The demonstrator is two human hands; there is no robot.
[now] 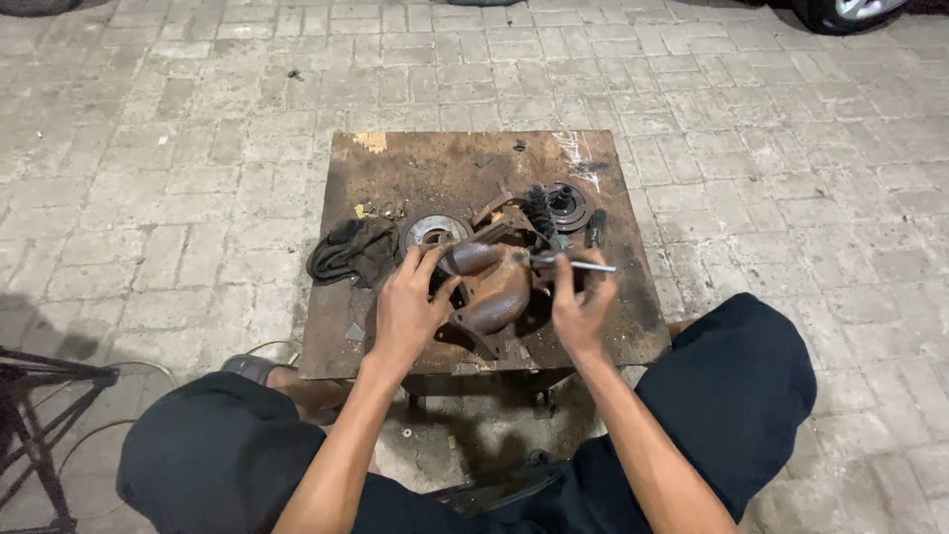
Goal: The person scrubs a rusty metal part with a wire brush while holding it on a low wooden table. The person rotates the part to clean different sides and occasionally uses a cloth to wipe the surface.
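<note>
Left hand steadies rusty casting; right hand grips metal rod

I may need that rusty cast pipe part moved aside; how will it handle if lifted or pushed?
The rusty cast part looks thick-walled and rigid, so probably heavy for its size. Its rough surface should grip rather than slip. Its curved, branched shape may rock on the metal table, which may be why the left hand rests on it.
</note>
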